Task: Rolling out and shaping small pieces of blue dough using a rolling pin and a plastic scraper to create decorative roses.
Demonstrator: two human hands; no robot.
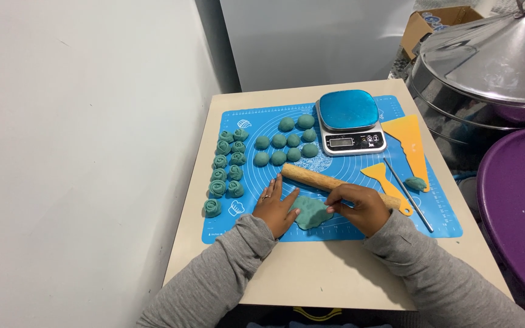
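Observation:
A flattened piece of teal dough (309, 212) lies on the blue silicone mat (347, 228) near the front edge. My left hand (274, 206) rests flat on the mat, fingers touching the dough's left side. My right hand (360, 206) presses on the dough's right edge with its fingertips. A wooden rolling pin (311, 177) lies diagonally just behind both hands, partly hidden under my right hand. Neither hand grips anything.
Several teal dough balls (287, 143) and rose-shaped dough pieces (227, 167) sit on the mat's left half. A digital scale (349, 118) stands at the back. Two yellow scrapers (409, 143), a metal rod (409, 195) and a dough scrap (415, 183) lie right. Metal steamer lid (493, 61) and purple tub (518, 206) stand beyond the table.

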